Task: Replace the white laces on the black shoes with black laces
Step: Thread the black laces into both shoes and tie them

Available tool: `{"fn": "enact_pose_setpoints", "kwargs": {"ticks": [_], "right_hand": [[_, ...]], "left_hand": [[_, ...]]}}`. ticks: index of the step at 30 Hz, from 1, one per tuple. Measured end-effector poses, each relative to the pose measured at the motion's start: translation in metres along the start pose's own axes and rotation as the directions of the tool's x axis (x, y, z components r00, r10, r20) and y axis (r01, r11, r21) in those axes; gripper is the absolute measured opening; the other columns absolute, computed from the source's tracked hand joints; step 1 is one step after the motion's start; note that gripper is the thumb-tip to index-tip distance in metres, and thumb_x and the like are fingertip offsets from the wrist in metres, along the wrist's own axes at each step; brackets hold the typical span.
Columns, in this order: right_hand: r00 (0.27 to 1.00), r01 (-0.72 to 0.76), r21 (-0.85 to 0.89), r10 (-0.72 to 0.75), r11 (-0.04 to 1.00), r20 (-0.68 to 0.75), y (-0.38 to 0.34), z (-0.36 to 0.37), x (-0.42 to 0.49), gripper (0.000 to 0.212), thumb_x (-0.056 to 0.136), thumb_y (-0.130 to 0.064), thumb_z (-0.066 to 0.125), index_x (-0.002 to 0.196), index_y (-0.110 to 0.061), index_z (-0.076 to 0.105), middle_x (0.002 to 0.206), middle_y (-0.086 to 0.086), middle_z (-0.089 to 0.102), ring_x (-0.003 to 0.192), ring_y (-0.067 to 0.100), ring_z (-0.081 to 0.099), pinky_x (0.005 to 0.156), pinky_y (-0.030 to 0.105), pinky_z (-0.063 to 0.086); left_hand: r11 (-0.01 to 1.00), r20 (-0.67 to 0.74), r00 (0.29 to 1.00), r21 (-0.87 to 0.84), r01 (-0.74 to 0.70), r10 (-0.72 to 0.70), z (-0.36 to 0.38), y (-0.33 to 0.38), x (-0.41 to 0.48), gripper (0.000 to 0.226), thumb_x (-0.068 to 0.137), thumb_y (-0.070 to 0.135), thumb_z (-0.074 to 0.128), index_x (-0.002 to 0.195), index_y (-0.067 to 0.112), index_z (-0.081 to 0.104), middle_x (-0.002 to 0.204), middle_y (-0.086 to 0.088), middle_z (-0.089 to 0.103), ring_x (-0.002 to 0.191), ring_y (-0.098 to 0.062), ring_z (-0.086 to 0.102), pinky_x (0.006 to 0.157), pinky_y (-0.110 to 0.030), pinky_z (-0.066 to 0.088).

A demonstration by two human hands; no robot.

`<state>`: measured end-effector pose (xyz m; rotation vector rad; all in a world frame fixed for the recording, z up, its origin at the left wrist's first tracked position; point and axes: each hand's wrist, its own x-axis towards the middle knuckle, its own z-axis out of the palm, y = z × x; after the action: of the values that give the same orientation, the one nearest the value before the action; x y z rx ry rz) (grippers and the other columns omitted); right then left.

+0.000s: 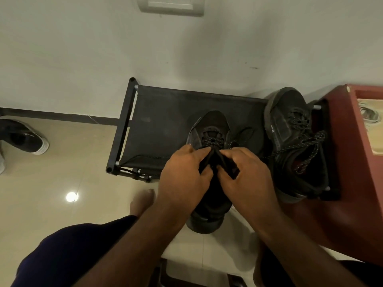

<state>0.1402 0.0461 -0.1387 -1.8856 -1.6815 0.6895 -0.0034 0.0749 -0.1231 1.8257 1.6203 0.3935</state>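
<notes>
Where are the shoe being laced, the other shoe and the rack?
shoe being laced (214, 121), head view, on its toe.
other shoe (290, 100), head view, on its toe.
rack (161, 121), head view, on its bare fabric shelf.

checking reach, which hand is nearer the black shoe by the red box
Right. Both hands pinch the middle shoe's laces; the right hand is just left of that shoe, the left hand farther left.

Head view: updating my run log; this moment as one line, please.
left hand: grips near shoe | right hand: grips near shoe | black lace: in front eyelets | other shoe: black-laced
</notes>
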Motion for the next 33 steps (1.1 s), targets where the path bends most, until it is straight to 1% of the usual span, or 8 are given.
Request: {"fn": "enact_pose_setpoints", "kwargs": {"ticks": [8,11,13,17,21,25,30,33], "right_hand": [[0.999,0.049,0.013,-0.049,0.999,0.001,0.009,0.000,0.005,0.023,0.084,-0.019,0.072,0.107,-0.016,0.075,0.099,-0.005,0.070,0.090,0.013,0.066,0.080,0.036,0.057],[0.989,-0.146,0.313,0.139,0.939,0.044,0.007,-0.011,0.010,0.035,0.083,-0.029,0.065,0.116,-0.017,0.073,0.103,-0.009,0.071,0.094,0.005,0.068,0.083,0.027,0.058],[0.953,-0.293,0.468,0.292,0.834,0.077,0.010,-0.017,0.017,0.030,0.092,-0.019,0.062,0.121,-0.016,0.071,0.102,-0.005,0.073,0.092,0.005,0.070,0.080,0.026,0.059],[0.932,-0.357,0.327,0.359,0.875,0.058,0.019,-0.019,0.026,0.027,0.097,-0.022,0.062,0.122,-0.019,0.069,0.097,-0.011,0.071,0.084,0.000,0.067,0.071,0.016,0.052],[0.955,-0.264,0.070,0.250,0.962,0.160,0.020,-0.010,0.028,0.026,0.097,-0.030,0.062,0.120,-0.020,0.069,0.113,-0.006,0.066,0.096,0.002,0.061,0.082,0.019,0.050],[0.949,-0.295,0.117,0.275,0.948,0.156,0.022,-0.012,0.031,0.011,0.096,-0.026,0.063,0.090,-0.020,0.070,0.084,-0.007,0.070,0.073,0.003,0.066,0.060,0.016,0.051],[0.927,-0.373,0.285,0.345,0.883,0.144,0.021,-0.008,0.035,0.011,0.096,-0.023,0.065,0.087,-0.019,0.070,0.067,-0.005,0.067,0.058,0.004,0.064,0.053,0.019,0.050],[0.915,-0.398,0.424,0.386,0.813,0.119,0.020,-0.011,0.038,0.012,0.099,-0.017,0.059,0.096,-0.019,0.070,0.075,-0.001,0.069,0.063,0.007,0.067,0.057,0.019,0.053]], "left_hand": [[0.997,0.053,0.998,0.068,-0.042,0.038,-0.002,0.001,0.004,0.039,0.095,0.038,0.054,0.134,0.034,0.056,0.099,0.009,0.048,0.091,-0.009,0.053,0.082,-0.025,0.050],[0.999,0.034,0.999,-0.030,-0.016,0.017,-0.009,0.000,0.009,0.033,0.089,0.046,0.057,0.116,0.032,0.069,0.097,0.009,0.059,0.087,-0.007,0.060,0.080,-0.030,0.055],[0.993,-0.013,1.000,-0.120,0.014,-0.016,-0.013,-0.001,0.013,0.031,0.087,0.046,0.061,0.111,0.028,0.072,0.097,0.009,0.065,0.086,-0.005,0.063,0.081,-0.030,0.056],[0.981,-0.022,0.997,-0.182,0.074,-0.079,-0.015,0.008,0.019,0.028,0.087,0.053,0.061,0.081,0.026,0.068,0.071,0.007,0.064,0.066,-0.007,0.061,0.065,-0.027,0.055],[0.978,0.129,0.977,-0.101,0.181,-0.168,-0.005,0.007,0.031,0.044,0.079,0.063,0.065,0.072,0.021,0.058,0.063,0.007,0.059,0.057,-0.005,0.055,0.056,-0.024,0.046],[0.946,0.301,0.938,-0.213,0.245,-0.175,-0.005,-0.001,0.032,0.049,0.078,0.058,0.069,0.074,0.010,0.061,0.053,0.007,0.052,0.047,-0.003,0.047,0.052,-0.022,0.042],[0.920,0.393,0.905,-0.270,0.284,-0.164,-0.007,-0.004,0.029,0.048,0.076,0.056,0.071,0.078,0.009,0.061,0.051,0.007,0.052,0.044,-0.004,0.049,0.050,-0.023,0.046],[0.903,0.404,0.900,-0.306,0.301,-0.164,-0.011,-0.005,0.028,0.048,0.077,0.055,0.071,0.081,0.009,0.061,0.050,0.007,0.052,0.041,-0.002,0.049,0.046,-0.022,0.046]]}}
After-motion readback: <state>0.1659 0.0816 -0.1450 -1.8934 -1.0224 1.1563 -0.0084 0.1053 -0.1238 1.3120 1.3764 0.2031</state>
